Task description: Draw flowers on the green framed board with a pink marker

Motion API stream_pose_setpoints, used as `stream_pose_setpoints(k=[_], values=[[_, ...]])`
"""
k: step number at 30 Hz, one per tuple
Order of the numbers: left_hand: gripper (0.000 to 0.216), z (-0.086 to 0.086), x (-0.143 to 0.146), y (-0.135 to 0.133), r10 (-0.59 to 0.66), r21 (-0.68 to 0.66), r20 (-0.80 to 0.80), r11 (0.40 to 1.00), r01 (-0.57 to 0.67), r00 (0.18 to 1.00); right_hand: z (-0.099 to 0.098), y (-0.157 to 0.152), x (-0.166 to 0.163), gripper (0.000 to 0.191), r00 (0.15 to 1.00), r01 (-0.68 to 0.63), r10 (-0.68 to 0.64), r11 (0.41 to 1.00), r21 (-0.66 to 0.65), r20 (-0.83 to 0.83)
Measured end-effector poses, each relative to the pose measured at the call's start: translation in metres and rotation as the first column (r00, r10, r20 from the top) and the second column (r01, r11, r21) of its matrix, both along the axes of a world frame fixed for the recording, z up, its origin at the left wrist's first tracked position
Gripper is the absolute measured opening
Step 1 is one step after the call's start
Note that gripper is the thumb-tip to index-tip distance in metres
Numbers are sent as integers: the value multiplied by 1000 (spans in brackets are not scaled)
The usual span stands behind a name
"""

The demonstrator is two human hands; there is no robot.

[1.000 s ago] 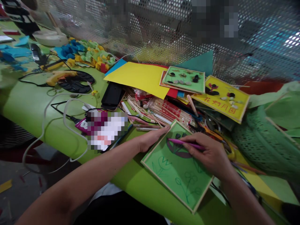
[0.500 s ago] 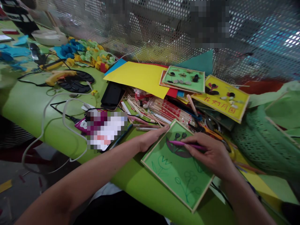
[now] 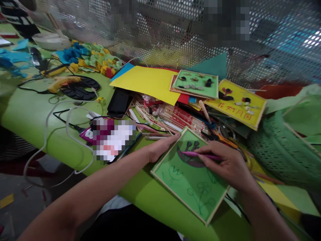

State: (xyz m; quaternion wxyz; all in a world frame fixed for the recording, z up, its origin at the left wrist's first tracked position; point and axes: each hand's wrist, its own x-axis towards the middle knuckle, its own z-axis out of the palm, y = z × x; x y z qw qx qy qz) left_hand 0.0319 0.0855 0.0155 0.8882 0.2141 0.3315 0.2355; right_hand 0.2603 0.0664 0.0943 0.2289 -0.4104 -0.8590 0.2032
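Note:
A green framed board (image 3: pixel 190 182) with drawn flower outlines lies tilted at the near edge of the lime-green table (image 3: pixel 32 113). My right hand (image 3: pixel 227 164) is closed on a pink pen (image 3: pixel 198 154), its tip on a dark purple shape near the board's upper part. My left hand (image 3: pixel 162 147) rests flat against the board's upper left wooden edge, fingers stretched out and holding nothing.
Behind the board lie bundles of wooden sticks (image 3: pixel 173 117), a black phone (image 3: pixel 119 101), yellow paper (image 3: pixel 147 82), two finished boards (image 3: pixel 197 83) (image 3: pixel 238 102), a yellow glue gun (image 3: pixel 61 83) and white cables (image 3: pixel 57 134). A green mesh basket (image 3: pixel 283 154) stands on the right.
My right hand with the pen has shifted slightly over the purple shape. The left hand and the board have stayed where they were.

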Motion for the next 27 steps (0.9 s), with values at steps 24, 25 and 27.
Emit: stream_pose_setpoints(k=[24, 25, 27], values=[[51, 0, -12, 7, 141, -63, -31, 988, -143, 990, -5, 0, 20, 12, 853, 308, -352, 936, -172, -385], [52, 0, -13, 9, 149, -63, -29, 987, -150, 988, -8, 2, 22, 13, 830, 331, -378, 926, -183, -410], [55, 0, -16, 10, 170, -61, -21, 983, -171, 985, -14, 7, 26, 16, 780, 353, -416, 909, -221, -468]])
